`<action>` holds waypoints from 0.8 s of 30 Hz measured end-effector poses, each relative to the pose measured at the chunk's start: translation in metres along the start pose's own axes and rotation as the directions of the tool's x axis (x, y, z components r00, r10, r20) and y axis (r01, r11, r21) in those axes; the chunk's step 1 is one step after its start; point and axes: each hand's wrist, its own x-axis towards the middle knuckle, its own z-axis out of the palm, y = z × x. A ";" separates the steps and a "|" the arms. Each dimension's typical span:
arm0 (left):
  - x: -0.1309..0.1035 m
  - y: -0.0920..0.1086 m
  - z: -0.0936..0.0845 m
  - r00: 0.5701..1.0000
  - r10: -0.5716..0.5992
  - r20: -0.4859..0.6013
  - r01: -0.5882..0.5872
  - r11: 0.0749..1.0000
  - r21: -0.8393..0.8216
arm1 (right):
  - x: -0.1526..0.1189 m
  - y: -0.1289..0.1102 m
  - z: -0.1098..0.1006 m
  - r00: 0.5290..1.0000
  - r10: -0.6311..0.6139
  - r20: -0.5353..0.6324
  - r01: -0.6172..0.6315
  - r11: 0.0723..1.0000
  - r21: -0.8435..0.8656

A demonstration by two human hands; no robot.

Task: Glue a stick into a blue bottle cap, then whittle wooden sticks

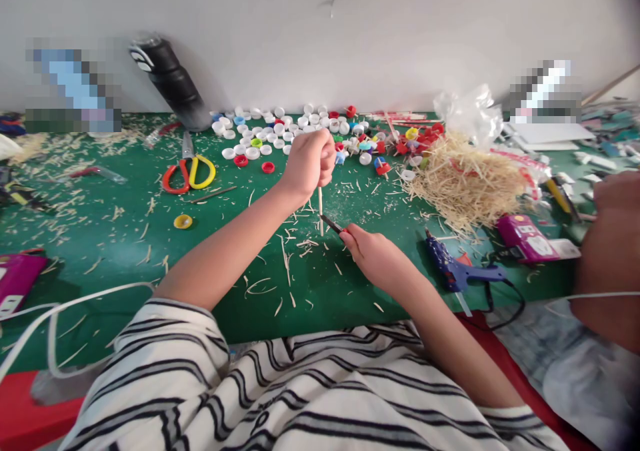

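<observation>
Near the middle of the green table [310,304], my left hand [310,164] is closed round the top of a thin pale wooden stick [321,201], which points down. Just below and to the right, my right hand [367,247] grips a small dark knife [333,224]. The knife's tip meets the stick near its lower end. Thin wood shavings [286,261] lie scattered beneath both hands. Behind my left hand are many white and coloured bottle caps [266,149].
Scissors [189,171], a yellow cap [183,221] and a black bottle [175,84] are on the left. To the right lie a heap of shavings [465,184], a blue glue gun [457,267] and a purple box [527,237]. Another person's arm [613,257] is at the right edge.
</observation>
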 end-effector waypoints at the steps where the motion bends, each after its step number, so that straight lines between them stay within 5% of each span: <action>1: 0.001 -0.001 -0.001 1.000 0.000 -0.003 0.000 1.000 -0.002 | -0.002 0.001 0.000 1.000 0.004 0.002 -0.004 1.000 -0.010; 13: -0.002 -0.001 0.002 0.999 -0.048 0.015 0.050 0.994 -0.098 | -0.006 0.005 0.003 1.000 0.014 -0.019 -0.014 1.000 -0.022; 24: -0.001 -0.003 0.003 1.000 0.021 -0.023 -0.020 0.999 0.031 | 0.009 -0.008 -0.002 1.000 -0.002 -0.019 0.001 0.998 -0.066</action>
